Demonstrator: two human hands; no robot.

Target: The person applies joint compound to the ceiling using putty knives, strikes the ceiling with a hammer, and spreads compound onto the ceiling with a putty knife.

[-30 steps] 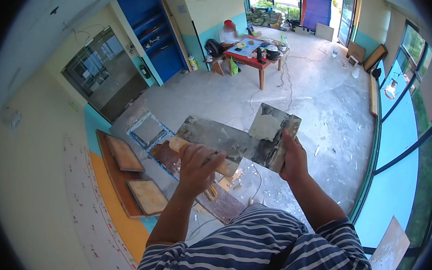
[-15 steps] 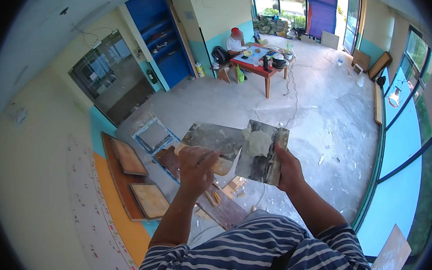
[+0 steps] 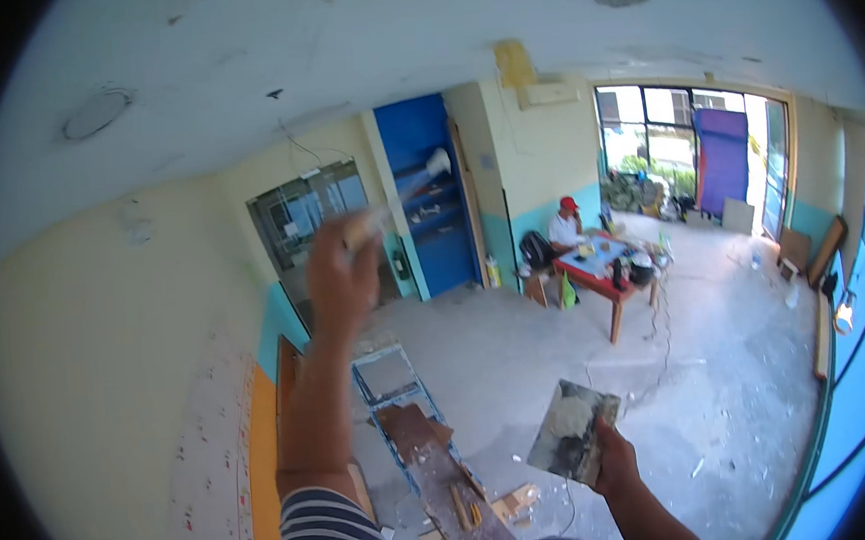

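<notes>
Raised toward the ceiling, my left hand (image 3: 338, 282) is wrapped round the wooden handle of a plastering trowel (image 3: 407, 193). The trowel's blade is blurred and seen nearly edge-on, with a white lump of plaster (image 3: 437, 162) at its far end. Lower down, my right hand (image 3: 617, 463) grips the edge of a small rectangular hawk (image 3: 555, 449), held tilted. A pale mound of wet plaster (image 3: 570, 416) sits on the hawk, beside dark smears. The trowel and hawk are well apart.
Patched ceiling (image 3: 357, 49) spans overhead. Below me stands a blue stepladder (image 3: 432, 410), with a brown plank (image 3: 437, 480) bearing tools. Across the room, a person in a red cap (image 3: 565, 226) sits at a red table (image 3: 594, 282). Cables and debris lie on the floor.
My left hand has swung up from the hawk with the trowel, carrying plaster. My right hand and the hawk sit lower in view. The camera has tilted up, showing more ceiling.
</notes>
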